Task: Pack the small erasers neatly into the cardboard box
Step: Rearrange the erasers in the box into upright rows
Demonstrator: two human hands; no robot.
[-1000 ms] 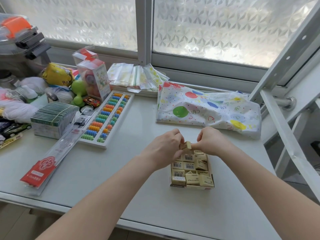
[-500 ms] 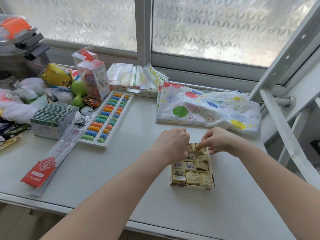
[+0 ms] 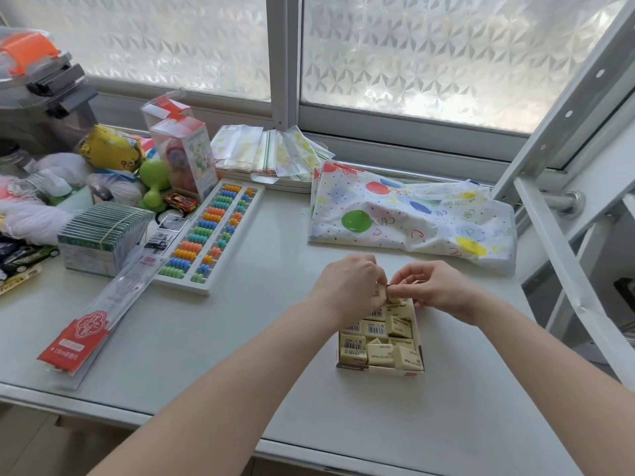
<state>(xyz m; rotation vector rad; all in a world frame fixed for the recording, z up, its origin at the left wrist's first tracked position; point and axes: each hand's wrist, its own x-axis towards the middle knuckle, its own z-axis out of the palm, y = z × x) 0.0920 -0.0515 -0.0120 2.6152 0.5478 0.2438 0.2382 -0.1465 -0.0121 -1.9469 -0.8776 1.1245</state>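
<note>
A small cardboard box (image 3: 379, 370) sits on the white table, holding several cream erasers (image 3: 379, 353) with barcode labels, some lying crooked. My left hand (image 3: 347, 286) hovers over the box's far left corner, its fingers closed on one small eraser (image 3: 381, 293). My right hand (image 3: 431, 286) is at the far right corner, its fingertips pinching at the same eraser. The two hands touch and hide the box's far end.
A colourful abacus (image 3: 211, 235) and a red-labelled plastic packet (image 3: 99, 314) lie to the left, next to a stack of green-edged packs (image 3: 103, 235) and toys. A balloon-print bag (image 3: 412, 218) lies behind the box. A white metal frame (image 3: 563, 255) rises at the right.
Both hands have lowered from above the box to its far end. The eraser went down with them, held in the left hand, and the right fingers came in on it.
</note>
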